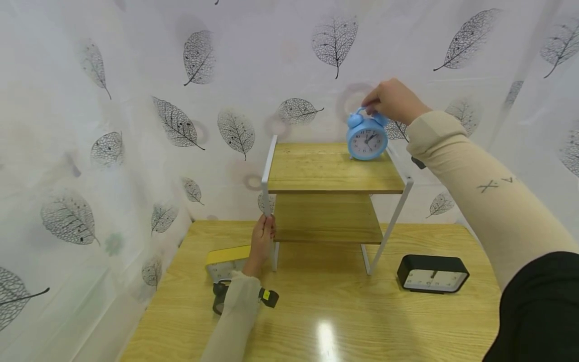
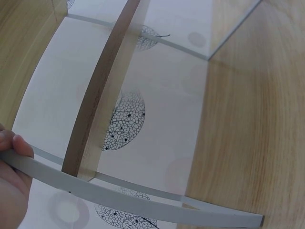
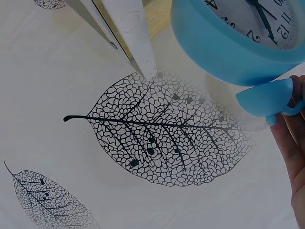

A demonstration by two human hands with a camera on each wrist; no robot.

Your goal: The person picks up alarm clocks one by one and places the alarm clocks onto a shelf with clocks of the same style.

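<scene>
A light blue twin-bell alarm clock [image 1: 367, 143] is at the right part of the top shelf [image 1: 316, 168], its dial facing me. My right hand [image 1: 394, 99] pinches the clock's top handle from above; in the right wrist view the fingers curl at the handle beside one blue bell [image 3: 267, 98]. Whether the clock's feet touch the shelf, I cannot tell. Lower down, my left hand [image 1: 263, 236] grips the white left front leg of the two-tier wooden rack [image 1: 268, 201]. The left wrist view shows the thumb and fingers around that white leg [image 2: 95, 191].
On the table [image 1: 316, 301], a black rectangular clock [image 1: 433, 274] stands right of the rack. Left of it are a yellow clock [image 1: 226, 259] and a black twin-bell clock [image 1: 219, 296], partly hidden by my left arm. A leaf-patterned sheet [image 1: 271, 60] hangs close behind.
</scene>
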